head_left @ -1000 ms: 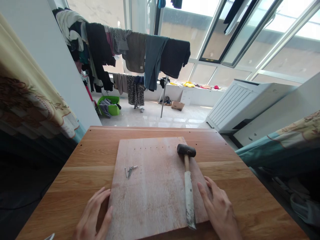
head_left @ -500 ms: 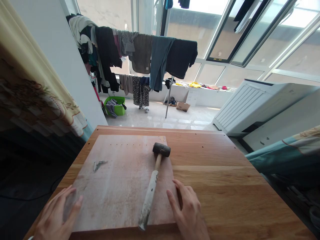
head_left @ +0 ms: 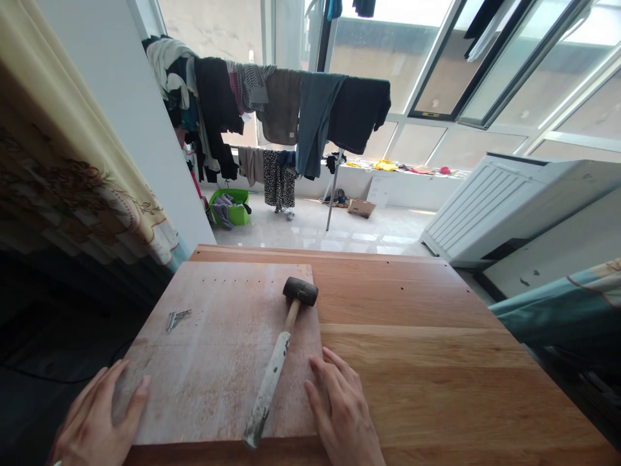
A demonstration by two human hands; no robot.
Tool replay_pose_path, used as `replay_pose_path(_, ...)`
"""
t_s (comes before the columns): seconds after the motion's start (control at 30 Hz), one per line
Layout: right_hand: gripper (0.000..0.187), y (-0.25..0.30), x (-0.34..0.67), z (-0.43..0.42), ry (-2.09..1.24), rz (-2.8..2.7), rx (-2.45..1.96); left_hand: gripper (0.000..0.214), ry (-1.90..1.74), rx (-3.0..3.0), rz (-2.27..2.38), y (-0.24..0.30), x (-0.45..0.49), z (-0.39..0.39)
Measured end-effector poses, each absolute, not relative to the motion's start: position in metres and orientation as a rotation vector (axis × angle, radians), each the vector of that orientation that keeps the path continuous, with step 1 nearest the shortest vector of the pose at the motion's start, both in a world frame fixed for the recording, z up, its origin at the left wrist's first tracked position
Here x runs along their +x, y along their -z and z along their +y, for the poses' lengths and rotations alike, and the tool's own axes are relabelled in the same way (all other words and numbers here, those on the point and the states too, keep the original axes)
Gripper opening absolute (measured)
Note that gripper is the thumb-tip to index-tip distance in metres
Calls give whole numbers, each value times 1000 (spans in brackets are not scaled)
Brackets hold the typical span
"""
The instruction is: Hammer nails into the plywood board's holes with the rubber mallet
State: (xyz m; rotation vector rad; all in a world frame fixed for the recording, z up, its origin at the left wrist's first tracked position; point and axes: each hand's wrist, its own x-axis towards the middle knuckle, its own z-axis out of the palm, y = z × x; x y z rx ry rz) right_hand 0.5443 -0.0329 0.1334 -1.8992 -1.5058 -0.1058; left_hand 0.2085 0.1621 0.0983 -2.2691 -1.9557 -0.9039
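Note:
A pale, worn wooden board (head_left: pixel 208 382) lies flat on the wooden table (head_left: pixel 436 388), with a row of small holes near its far edge. My left hand (head_left: pixel 99 414) rests at the board's near left edge, fingers apart. At the right edge, my right hand (head_left: pixel 342 408) touches the board with its thumb and fingers apart. Between them a mallet (head_left: pixel 272 382) lies on the board, its black head (head_left: pixel 301 291) pointing away and its white-coated handle reaching past the near edge. A small heap of nails (head_left: pixel 177 318) sits on the board's left part.
Beyond the table stands a drying rack hung with clothes (head_left: pixel 281 107), with a green tub (head_left: pixel 233 207) on the floor below. A white ribbed appliance (head_left: pixel 475 204) is at the right. Curtains hang on the left (head_left: pixel 97 162) and right (head_left: pixel 557 304).
Both hands have shifted left together with the board, and the mallet and nails have moved along on it. The view has also turned slightly.

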Motion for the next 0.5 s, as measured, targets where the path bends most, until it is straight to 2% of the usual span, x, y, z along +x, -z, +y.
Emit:
replay_pose_path(0.23, 22, -131, 548, -29, 56, -1367, -1900, 54, 875, -2328, -1785, -113, 222, 155)
replay_pose_path(0.5, 23, -129, 578, -61, -71, -1242, -1898, 38, 908, -2571, -1707, -115, 233, 130)
